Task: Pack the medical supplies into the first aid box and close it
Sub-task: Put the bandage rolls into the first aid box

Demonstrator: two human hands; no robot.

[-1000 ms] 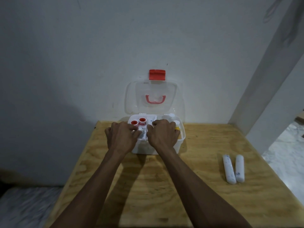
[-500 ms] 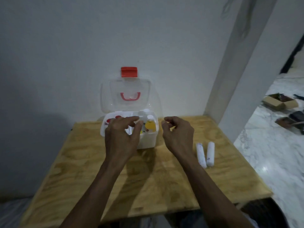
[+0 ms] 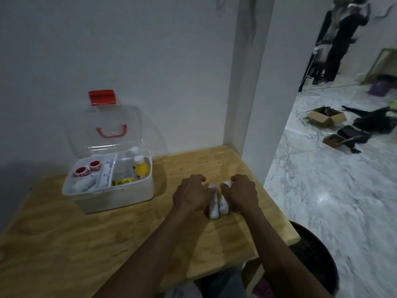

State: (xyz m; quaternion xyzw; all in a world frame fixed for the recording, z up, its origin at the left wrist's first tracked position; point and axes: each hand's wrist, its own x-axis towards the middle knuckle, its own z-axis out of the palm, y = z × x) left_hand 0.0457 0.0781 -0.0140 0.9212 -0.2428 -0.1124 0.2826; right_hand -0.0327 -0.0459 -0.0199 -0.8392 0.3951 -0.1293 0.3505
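The white first aid box (image 3: 120, 198) stands open at the table's back left, its clear lid (image 3: 107, 130) with a red latch leaning on the wall. Inside lie a yellow bottle (image 3: 141, 168), two red-capped jars (image 3: 81, 170), a clear bottle and white packets. To the right of the box, two white rolls lie side by side on the table. My left hand (image 3: 191, 194) curls onto the left white roll (image 3: 213, 206), thumb against it. My right hand (image 3: 242, 193) curls onto the right white roll (image 3: 223, 206). The hands hide part of each roll.
The wooden table (image 3: 64, 244) ends just right of my right hand, by a white wall pillar (image 3: 253, 104). A black round stool (image 3: 318, 254) stands below that edge. Cardboard boxes (image 3: 326, 117) and dark items lie on the marble floor; a person stands far back right.
Both hands left the box, crossed to the right and came down onto the two white rolls. The view swung right, so the box now sits at the left.
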